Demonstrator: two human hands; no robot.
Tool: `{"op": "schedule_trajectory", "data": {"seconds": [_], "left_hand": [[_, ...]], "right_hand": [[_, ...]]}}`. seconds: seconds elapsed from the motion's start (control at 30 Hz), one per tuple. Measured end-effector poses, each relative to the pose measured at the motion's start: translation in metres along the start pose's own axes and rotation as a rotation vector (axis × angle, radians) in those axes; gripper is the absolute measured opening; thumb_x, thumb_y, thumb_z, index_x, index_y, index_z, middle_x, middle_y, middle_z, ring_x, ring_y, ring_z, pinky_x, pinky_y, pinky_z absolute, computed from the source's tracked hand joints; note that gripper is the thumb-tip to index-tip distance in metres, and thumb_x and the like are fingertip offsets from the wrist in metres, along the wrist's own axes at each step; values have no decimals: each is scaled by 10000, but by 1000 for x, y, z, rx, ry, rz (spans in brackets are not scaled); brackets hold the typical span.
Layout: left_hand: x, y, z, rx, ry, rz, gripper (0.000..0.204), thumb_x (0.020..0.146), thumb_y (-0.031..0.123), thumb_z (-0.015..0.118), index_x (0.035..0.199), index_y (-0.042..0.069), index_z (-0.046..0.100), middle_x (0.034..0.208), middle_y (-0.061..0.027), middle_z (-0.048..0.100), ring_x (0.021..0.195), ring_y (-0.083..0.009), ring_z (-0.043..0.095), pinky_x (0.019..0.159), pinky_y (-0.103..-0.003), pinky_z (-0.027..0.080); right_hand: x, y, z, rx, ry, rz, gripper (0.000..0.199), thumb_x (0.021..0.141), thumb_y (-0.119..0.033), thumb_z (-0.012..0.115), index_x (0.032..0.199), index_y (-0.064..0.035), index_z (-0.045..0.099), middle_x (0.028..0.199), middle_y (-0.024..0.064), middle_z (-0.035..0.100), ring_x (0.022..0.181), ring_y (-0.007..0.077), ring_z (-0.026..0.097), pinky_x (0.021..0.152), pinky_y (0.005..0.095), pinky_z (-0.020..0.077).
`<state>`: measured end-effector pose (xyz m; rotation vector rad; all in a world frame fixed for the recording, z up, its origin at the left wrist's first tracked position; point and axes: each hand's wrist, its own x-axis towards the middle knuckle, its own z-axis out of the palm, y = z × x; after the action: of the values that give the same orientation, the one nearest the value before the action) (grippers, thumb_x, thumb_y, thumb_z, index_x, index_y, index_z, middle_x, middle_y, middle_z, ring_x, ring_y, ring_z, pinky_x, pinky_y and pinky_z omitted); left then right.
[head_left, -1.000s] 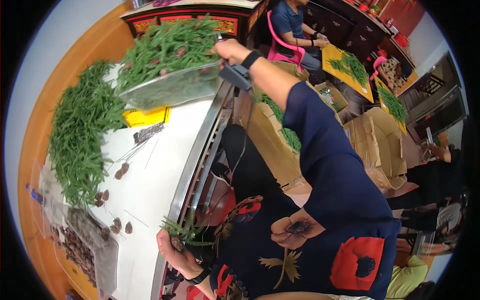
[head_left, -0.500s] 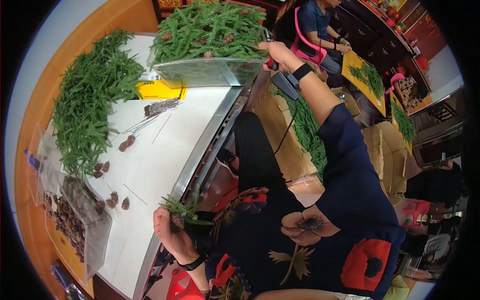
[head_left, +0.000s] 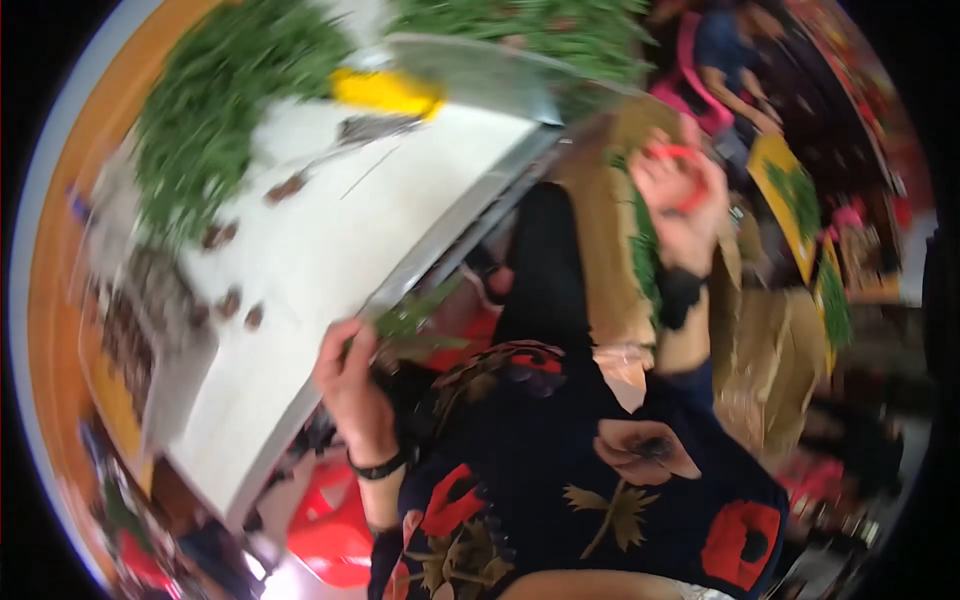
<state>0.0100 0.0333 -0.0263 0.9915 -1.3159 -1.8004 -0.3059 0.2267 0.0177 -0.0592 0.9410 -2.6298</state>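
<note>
My left hand (head_left: 350,385) is at the near edge of the white table, fingers closed on a green artificial pine sprig (head_left: 410,318) that points to the right. In this blurred view the pine cone on the sprig is hard to make out. My right hand (head_left: 690,215) is raised over the open cardboard box, its fingers curled round a red-handled tool (head_left: 712,180); blur hides the tool's jaws. On the table lie loose brown pine cones (head_left: 254,316) and a bundle of wired stems (head_left: 375,128).
Green pine sprigs are heaped on the table (head_left: 235,110) and fill a clear plastic bin (head_left: 470,62) at the back. Another clear bin (head_left: 165,370) holds pine cones at left. Cardboard boxes (head_left: 765,370) stand at right. A person (head_left: 735,70) sits beyond, beside a yellow board (head_left: 775,205).
My right hand has come away from the bin's corner, moving right and nearer with the red-handled tool. The view has shifted. My left hand still holds the sprig at the table edge.
</note>
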Motion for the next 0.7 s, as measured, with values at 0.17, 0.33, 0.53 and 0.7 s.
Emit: {"op": "schedule_trajectory", "data": {"seconds": [0.17, 0.33, 0.53, 0.7], "left_hand": [[0, 5, 10, 39, -71, 104, 114, 883, -28, 611, 989, -22, 651, 897, -8, 604, 864, -85, 555, 802, -207, 423], [-4, 9, 4, 139, -59, 128, 65, 881, -9, 625, 940, -32, 643, 865, -12, 599, 831, -83, 535, 780, -208, 407], [-14, 15, -11, 299, -31, 170, 52, 914, 1, 598, 937, -37, 625, 880, 4, 581, 830, -65, 527, 770, -192, 398], [-16, 15, -14, 111, -73, 34, 63, 905, 38, 621, 919, -20, 639, 879, -8, 602, 840, -89, 531, 773, -220, 412]], "right_hand": [[-62, 37, 33, -425, -586, 221, 349, 893, -212, 559, 1221, -93, 577, 901, 92, 592, 784, 192, 547, 623, 340, 461], [-85, 95, 71, -1221, -1187, -209, 219, 762, -80, 641, 978, -48, 632, 764, 86, 560, 665, 249, 565, 601, 348, 464], [-80, 120, 79, -1448, -1404, -316, 282, 688, -57, 668, 965, -38, 615, 786, 119, 572, 724, 319, 585, 629, 392, 481], [-67, 131, 75, -1449, -1509, -270, 299, 674, -59, 670, 966, -39, 609, 803, 119, 571, 761, 337, 583, 643, 399, 479]]}}
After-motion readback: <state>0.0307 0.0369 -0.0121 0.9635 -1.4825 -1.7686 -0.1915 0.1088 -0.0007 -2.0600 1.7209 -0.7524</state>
